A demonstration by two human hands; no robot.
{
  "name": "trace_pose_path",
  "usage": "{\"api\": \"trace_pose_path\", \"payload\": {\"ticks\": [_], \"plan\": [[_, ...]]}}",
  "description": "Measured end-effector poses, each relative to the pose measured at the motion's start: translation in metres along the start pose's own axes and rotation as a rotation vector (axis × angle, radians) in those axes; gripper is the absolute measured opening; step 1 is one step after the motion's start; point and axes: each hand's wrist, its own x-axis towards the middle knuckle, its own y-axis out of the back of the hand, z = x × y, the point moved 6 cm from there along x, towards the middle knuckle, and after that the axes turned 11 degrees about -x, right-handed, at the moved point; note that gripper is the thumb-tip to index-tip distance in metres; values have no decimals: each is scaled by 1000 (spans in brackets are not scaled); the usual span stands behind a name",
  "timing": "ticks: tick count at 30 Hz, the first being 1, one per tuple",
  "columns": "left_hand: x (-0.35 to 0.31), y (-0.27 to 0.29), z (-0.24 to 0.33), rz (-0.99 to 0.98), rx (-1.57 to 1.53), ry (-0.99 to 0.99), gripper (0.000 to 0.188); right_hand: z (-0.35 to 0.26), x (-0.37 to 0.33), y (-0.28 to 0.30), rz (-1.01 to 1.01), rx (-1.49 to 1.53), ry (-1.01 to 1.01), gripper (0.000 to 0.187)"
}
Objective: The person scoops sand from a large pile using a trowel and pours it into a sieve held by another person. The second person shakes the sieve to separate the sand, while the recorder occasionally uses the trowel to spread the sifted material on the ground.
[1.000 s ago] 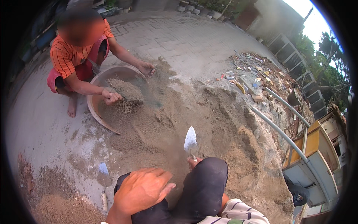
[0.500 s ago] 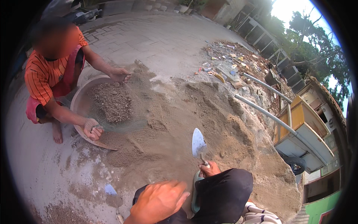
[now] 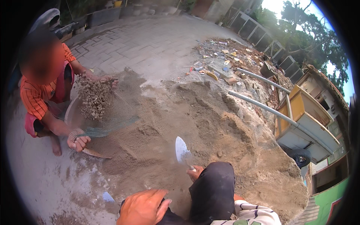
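My right hand is closed round the handle of a trowel. Its pale pointed blade reaches forward over the sand pile, just past my bent right knee. My left hand appears to rest on my left knee, back upward and thumb apart, with nothing visible in it; its fingertips are partly hidden. Left of it, a second trowel lies on the ground. Across from me, a squatting person in an orange striped shirt grips a mesh sheet by its edges. Coarse gravelly sand tumbles on the mesh.
Beneath the mesh stands a wide round basin. Rubble and litter lie beyond the sand. At right is a wooden cart with long metal handles and a black wheel. Paving stretches behind.
The other person has raised the far side of the mesh, and the gravelly sand has heaped up and slid across it. My trowel has shifted left over the sand. My view has moved slightly.
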Motion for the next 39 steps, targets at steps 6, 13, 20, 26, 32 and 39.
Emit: {"api": "trace_pose_path", "payload": {"ticks": [6, 13, 20, 26, 32, 39], "plan": [[23, -20, 19, -17, 180, 117, 26, 31, -20, 27, 5, 173, 10, 19], [52, -33, 11, -124, 268, 308, 33, 94, -55, 50, 105, 389, -94, 20], [82, -56, 14, -65, 230, 181, 27, 146, -8, 81, 386, 373, -73, 21], [77, -47, 10, -60, 280, 231, 28, 127, -59, 88, 158, 487, -274, 21], [74, -43, 13, -40, 327, 208, 30, 208, -16, 89, 148, 734, -414, 13], [67, -45, 13, 0, 334, 181, 31, 214, 50, 125, 525, 533, -433, 23]]}}
